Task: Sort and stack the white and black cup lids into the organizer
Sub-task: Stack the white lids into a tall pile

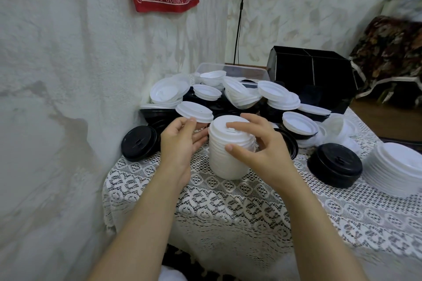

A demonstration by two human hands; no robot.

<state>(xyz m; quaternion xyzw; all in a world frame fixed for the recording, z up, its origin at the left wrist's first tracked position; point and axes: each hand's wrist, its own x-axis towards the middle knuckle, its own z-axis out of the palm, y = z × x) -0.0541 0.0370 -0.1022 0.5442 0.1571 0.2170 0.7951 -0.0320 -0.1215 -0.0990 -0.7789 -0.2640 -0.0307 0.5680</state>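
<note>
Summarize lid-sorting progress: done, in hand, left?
Done: a white side stack and a black stack stand sorted at right. In hand: right hand grips the tall white stack at its top, left hand touches its side. Left: the mixed loose pile, and the black organizer shows no lids.

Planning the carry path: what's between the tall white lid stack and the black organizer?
Not bare: in the head view, a heap of loose white and black lids lies between white lid stack and organizer.
</note>
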